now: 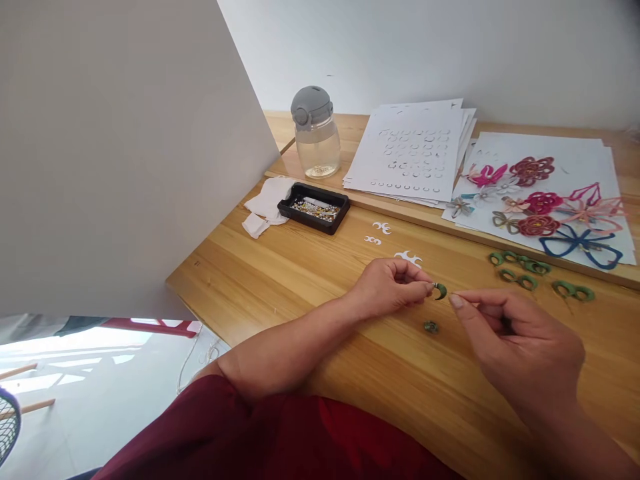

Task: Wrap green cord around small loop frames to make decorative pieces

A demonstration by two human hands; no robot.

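My left hand rests on the wooden table, its fingers pinched on a small green curved piece. My right hand is closed in a pinch just right of that piece, its thumb and forefinger touching the other end. Another small green coiled piece lies on the table just below the hands. Several finished green loop shapes lie to the right, beyond my right hand.
A black tray of beads sits beside white tissues and a clear bottle with a grey lid. Punched white sheets and colourful quilled flowers on paper fill the back right. White cutouts lie nearby. A white board stands left.
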